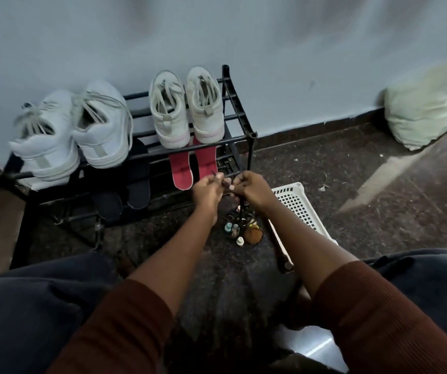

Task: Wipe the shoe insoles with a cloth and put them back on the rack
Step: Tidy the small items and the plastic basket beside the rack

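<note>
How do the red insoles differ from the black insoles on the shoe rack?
The red insoles are bright and lie side by side under the smaller sneakers. The black insoles are dark and staggered, one nearer the camera, under the bulkier sneakers. Both pairs lie below the rack's top shelf.
</note>
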`<state>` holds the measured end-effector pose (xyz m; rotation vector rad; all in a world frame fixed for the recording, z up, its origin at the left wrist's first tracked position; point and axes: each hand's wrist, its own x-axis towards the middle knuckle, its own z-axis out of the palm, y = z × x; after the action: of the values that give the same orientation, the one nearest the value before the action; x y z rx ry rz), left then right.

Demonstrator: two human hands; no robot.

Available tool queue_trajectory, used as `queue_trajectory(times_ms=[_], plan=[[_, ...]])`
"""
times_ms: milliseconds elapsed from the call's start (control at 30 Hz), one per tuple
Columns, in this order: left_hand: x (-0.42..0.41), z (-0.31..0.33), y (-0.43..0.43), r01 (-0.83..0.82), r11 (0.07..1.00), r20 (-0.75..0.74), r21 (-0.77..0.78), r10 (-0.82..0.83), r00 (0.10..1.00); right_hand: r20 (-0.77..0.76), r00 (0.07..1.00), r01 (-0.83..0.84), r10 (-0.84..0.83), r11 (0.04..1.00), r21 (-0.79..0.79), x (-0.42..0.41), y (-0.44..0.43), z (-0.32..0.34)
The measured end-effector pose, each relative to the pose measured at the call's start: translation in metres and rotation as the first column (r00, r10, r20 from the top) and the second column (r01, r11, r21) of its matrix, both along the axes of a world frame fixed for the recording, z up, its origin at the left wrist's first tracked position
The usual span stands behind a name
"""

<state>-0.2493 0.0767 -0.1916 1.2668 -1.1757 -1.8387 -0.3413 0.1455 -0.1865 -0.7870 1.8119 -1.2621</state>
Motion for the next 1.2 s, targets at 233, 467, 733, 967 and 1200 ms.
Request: queue_trajectory(times_ms=[233, 467, 733, 967, 1200], plan=[[0.034, 0.031, -0.029, -0.392, 0.899, -0.239, 0.194, 0.431, 0.87, -0.343, 0.916, -0.161, 0.207, 0.974, 0.158, -0.005, 0.02, 0.03], [0.072, 0.041, -0.06, -0.433, 0.836, 0.129, -0.338, 0.497, 0.858, -0.461, 0.833, -0.21, 0.306, 0.946, 0.248, -0.018, 0.021, 0.062], [0.069, 0.052, -0.031, 0.036, 0.87, 0.36, -0.492, 0.165, 0.918, -0.506, 0.804, -0.233, 0.313, 0.948, 0.217, -0.006, 0.01, 0.083], [0.046, 0.032, -0.008, 0.522, 0.7, 0.53, -0.486, -0.239, 0.814, -0.52, 0.794, -0.256, 0.316, 0.949, 0.186, 0.015, -0.004, 0.071], [0.048, -0.013, -0.012, 0.536, 0.772, 0.475, -0.342, -0.35, 0.808, -0.352, 0.906, -0.207, 0.235, 0.972, 0.114, 0.017, -0.001, 0.04]])
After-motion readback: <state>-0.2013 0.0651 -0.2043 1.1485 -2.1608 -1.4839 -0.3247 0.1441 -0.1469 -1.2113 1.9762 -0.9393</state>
